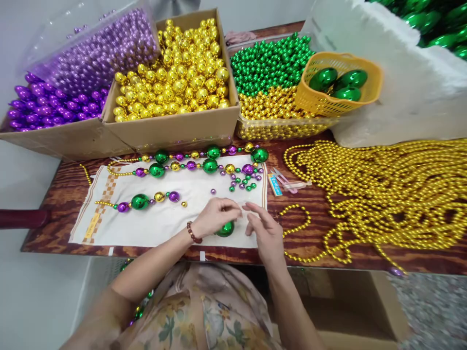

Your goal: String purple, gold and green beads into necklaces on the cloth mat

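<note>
My left hand (216,217) hovers over a white cloth (160,221), fingers curled around a large green bead (225,228) that shows beneath them. My right hand (263,229) is just beside it, its fingertips pinched toward the left hand's; what it pinches is too small to see. A short strung piece with purple, green and gold beads (146,200) lies on the cloth to the left. Longer bead strands (204,163) lie along the cloth's far edge. A few loose small beads (244,183) sit near the cloth's right corner.
Boxes of purple beads (73,73) and gold beads (175,73) stand at the back, beside a clear bin of green and gold small beads (270,78). A yellow basket (339,82) holds large green beads. Gold bead strands (383,194) pile on the right. Small snips (288,182) lie by the cloth.
</note>
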